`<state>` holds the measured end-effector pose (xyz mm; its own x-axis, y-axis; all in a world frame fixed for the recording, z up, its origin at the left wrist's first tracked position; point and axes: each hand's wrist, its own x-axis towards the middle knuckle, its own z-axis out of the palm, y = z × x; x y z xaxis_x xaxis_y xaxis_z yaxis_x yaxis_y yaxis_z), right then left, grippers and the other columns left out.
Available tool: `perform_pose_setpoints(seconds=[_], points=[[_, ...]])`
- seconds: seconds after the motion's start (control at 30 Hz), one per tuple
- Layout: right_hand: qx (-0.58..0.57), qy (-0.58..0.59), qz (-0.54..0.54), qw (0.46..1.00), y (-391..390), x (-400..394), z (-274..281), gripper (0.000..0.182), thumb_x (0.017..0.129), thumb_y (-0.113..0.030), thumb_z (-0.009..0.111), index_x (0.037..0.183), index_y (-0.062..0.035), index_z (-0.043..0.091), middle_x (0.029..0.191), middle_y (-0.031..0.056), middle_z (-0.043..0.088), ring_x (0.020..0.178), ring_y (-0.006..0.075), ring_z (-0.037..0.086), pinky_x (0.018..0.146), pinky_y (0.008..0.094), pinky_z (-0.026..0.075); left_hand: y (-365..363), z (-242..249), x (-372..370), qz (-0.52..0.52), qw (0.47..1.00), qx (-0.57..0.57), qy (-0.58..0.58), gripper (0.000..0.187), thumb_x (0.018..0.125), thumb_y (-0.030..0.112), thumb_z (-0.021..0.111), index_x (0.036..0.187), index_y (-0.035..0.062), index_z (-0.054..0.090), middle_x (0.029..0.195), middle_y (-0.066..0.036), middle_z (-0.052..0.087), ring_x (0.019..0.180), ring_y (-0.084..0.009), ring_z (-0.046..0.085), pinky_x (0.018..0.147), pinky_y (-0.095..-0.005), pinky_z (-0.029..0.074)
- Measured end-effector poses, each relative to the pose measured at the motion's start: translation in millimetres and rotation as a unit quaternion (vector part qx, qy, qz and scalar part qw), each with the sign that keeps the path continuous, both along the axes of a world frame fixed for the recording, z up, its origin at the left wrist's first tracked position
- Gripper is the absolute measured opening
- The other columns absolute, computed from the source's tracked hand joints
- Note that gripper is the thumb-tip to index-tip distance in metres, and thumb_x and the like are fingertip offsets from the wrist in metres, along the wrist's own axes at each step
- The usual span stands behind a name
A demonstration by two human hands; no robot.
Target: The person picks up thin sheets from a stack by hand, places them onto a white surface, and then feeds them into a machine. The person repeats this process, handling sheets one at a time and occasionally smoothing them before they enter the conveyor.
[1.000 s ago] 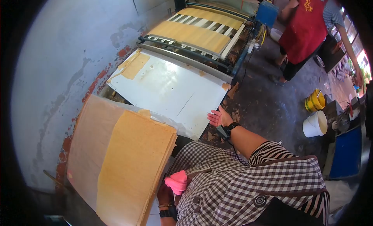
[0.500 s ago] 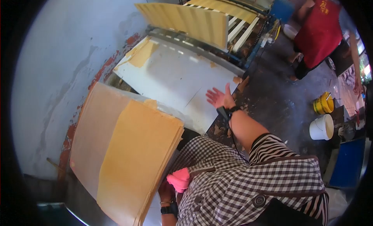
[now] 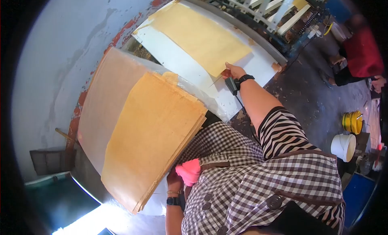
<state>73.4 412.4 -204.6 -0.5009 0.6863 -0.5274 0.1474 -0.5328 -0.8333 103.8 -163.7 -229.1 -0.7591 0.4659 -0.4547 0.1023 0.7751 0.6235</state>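
A thin yellow sheet (image 3: 202, 37) lies over the white board (image 3: 264, 71) in front of the machine. My right hand (image 3: 235, 72), with a black wrist strap and a small dark device on a cable, is closed on its near edge, thumb uppermost; shadow hides part of the fingers. At the left lies a thick stack of similar yellow-orange sheets (image 3: 149, 130), slightly curved, its left side under a clear plastic film. My left hand (image 3: 174, 181) is low beside the stack's right edge, next to a pink cloth (image 3: 188, 172); its fingers are hidden.
Beyond the board stands a machine with pale slats (image 3: 293, 22). A person in a red garment (image 3: 363, 53) is at the upper right. A yellow bucket (image 3: 352, 122) and a white bucket (image 3: 343, 147) stand on the dark floor. The peeling wall (image 3: 60, 73) borders the left.
The yellow sheet, raised at the machine before, now lies down on the board. My right hand, open with the palm up before, has closed on its edge. The view has shifted.
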Motion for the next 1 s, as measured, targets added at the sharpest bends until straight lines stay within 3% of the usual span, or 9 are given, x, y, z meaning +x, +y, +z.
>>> perform_pose_setpoints(seconds=[0.13, 0.2, 0.33, 0.4, 0.57, 0.73, 0.8, 0.87, 1.0], points=[[-0.006, -0.001, -0.044, 0.999, -27, 10, 27, 0.028, 0.092, -0.029, 0.067, 0.097, -0.0013, 0.063, 0.080, 0.0089, 0.067, 0.068, 0.0189, 0.065, 0.060, 0.0311, 0.052, -16, -25, -18, -0.207, 0.978, -0.012, -0.011, 0.029, 0.087, 0.026, 0.063, 0.111, 0.0105, 0.067, 0.107, -0.021, 0.068, 0.096, -0.0403, 0.065, 0.079, -0.0433, 0.054], [-0.070, 0.127, -0.027, 0.989, -54, 28, 59, 0.018, 0.093, -0.025, 0.065, 0.092, -0.0074, 0.061, 0.081, 0.0066, 0.068, 0.073, 0.0176, 0.066, 0.067, 0.0316, 0.054, 17, 80, -37, -0.209, 0.969, 0.041, -0.124, 0.028, 0.088, 0.024, 0.062, 0.111, 0.0090, 0.067, 0.104, -0.020, 0.069, 0.092, -0.0390, 0.067, 0.079, -0.0437, 0.054], [-0.184, 0.211, 0.037, 0.959, -158, 96, 157, 0.016, 0.098, -0.025, 0.059, 0.096, -0.0096, 0.062, 0.086, 0.0055, 0.069, 0.075, 0.0147, 0.066, 0.072, 0.0298, 0.054, 81, 237, -69, -0.116, 0.973, 0.201, 0.008, 0.038, 0.079, 0.006, 0.073, 0.116, 0.0040, 0.065, 0.108, -0.015, 0.070, 0.098, -0.0343, 0.068, 0.083, -0.0439, 0.054], [-0.228, 0.161, 0.057, 0.959, -218, 105, 179, 0.015, 0.098, -0.024, 0.060, 0.102, -0.0102, 0.063, 0.087, 0.0023, 0.067, 0.080, 0.0141, 0.064, 0.073, 0.0300, 0.053, 102, 262, -79, -0.128, 0.901, 0.270, 0.315, 0.058, 0.068, -0.001, 0.079, 0.123, 0.0038, 0.062, 0.127, -0.019, 0.061, 0.115, -0.0329, 0.062, 0.098, -0.0422, 0.048], [-0.275, 0.092, 0.146, 0.946, -264, 126, 203, 0.019, 0.098, -0.027, 0.058, 0.103, -0.0094, 0.065, 0.089, 0.0029, 0.067, 0.080, 0.0152, 0.063, 0.072, 0.0308, 0.052, 159, 237, -115, -0.293, 0.846, 0.268, 0.356, 0.060, 0.066, -0.001, 0.078, 0.123, 0.0114, 0.064, 0.133, -0.010, 0.060, 0.125, -0.0347, 0.055, 0.109, -0.0443, 0.037], [-0.234, 0.106, 0.206, 0.944, -262, 126, 202, 0.025, 0.095, -0.027, 0.064, 0.110, -0.0076, 0.064, 0.095, 0.0045, 0.067, 0.085, 0.0152, 0.063, 0.076, 0.0302, 0.052, 180, 173, -106, -0.295, 0.884, 0.302, 0.202, 0.031, 0.075, 0.004, 0.072, 0.105, 0.0144, 0.072, 0.104, -0.006, 0.072, 0.100, -0.0266, 0.067, 0.088, -0.0363, 0.051], [0.175, 0.066, 0.279, 0.942, -239, 151, 225, 0.033, 0.091, -0.033, 0.068, 0.112, -0.0071, 0.065, 0.097, 0.0044, 0.067, 0.094, 0.0165, 0.063, 0.084, 0.0335, 0.050, 211, 178, -96, -0.300, 0.880, 0.319, 0.182, 0.025, 0.077, 0.005, 0.071, 0.101, 0.0139, 0.073, 0.098, -0.006, 0.073, 0.090, -0.0245, 0.070, 0.078, -0.0340, 0.054], [0.586, -0.008, 0.181, 0.790, -215, 164, 263, 0.038, 0.085, -0.037, 0.071, 0.109, -0.0070, 0.067, 0.098, 0.0049, 0.068, 0.096, 0.0196, 0.063, 0.088, 0.0378, 0.049, 253, 202, -82, -0.342, 0.840, 0.354, 0.227, 0.025, 0.077, 0.005, 0.071, 0.101, 0.0131, 0.073, 0.095, -0.007, 0.073, 0.083, -0.0239, 0.070, 0.070, -0.0328, 0.055], [0.810, -0.149, 0.218, 0.524, -148, 178, 310, 0.031, 0.077, -0.035, 0.074, 0.094, -0.0087, 0.071, 0.090, 0.0085, 0.069, 0.085, 0.0273, 0.065, 0.082, 0.0426, 0.050, 311, 249, -57, -0.336, 0.799, 0.444, 0.227, 0.021, 0.079, 0.010, 0.075, 0.100, 0.0093, 0.072, 0.096, -0.009, 0.073, 0.086, -0.0240, 0.070, 0.075, -0.0328, 0.054]])
